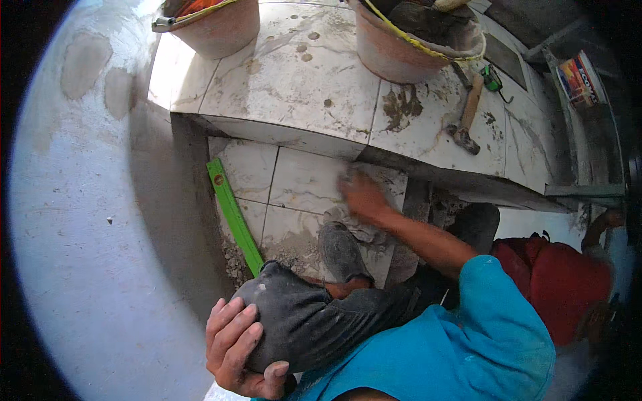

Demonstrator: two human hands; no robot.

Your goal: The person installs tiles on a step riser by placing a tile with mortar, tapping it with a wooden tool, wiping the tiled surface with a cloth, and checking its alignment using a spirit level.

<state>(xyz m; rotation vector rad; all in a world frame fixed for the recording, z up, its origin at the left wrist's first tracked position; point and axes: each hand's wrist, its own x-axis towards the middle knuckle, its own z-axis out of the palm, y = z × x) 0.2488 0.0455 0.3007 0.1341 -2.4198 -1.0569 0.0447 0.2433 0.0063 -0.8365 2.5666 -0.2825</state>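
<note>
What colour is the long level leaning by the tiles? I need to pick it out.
Bright green; the level shows clearly in the head view, beside the lower tiles.

Tiles (304,180): white with grey-brown marbling and mortar smears. Level (234,217): bright green. Buckets (394,57): reddish-brown, yellow rim band. Hammer (468,113): tan handle, dark head. Trousers (307,321): dark grey. Shirt (468,341): blue. Wall (87,220): pale grey, darker patches.

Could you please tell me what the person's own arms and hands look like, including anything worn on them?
Both hands are bare, with no gloves, rings or watch visible. The right hand is blurred; its forearm is bare up to a short bright blue fabric sleeve, dusted with pale smears. The left hand shows bare fingers; its arm is out of view.
</note>
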